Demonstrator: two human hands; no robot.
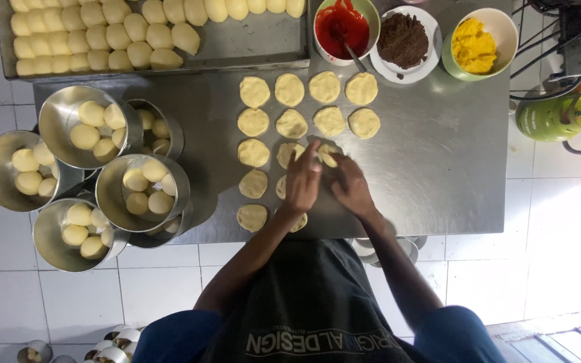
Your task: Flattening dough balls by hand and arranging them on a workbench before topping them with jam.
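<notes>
Flattening step in hand. Left hand (302, 180) and right hand (352, 188), fingers curled, pressing dough piece (328, 154) at frame centre on counter (438, 148). Next: likely lay disc beside flattened rounds (290, 124).

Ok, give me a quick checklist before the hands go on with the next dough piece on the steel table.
1. Both hands on one piece: left hand and right hand meet at a pale dough piece: ok.
2. Flattened pale dough discs lie apart in rows: ok.
3. Red filling bowl holds a spoon: ok.
4. Brown filling plate and yellow filling bowl stocked: ok.
5. Steel bowls of dough balls stocked: ok.
6. Piece's shape under the fingers: cannot tell.
</notes>
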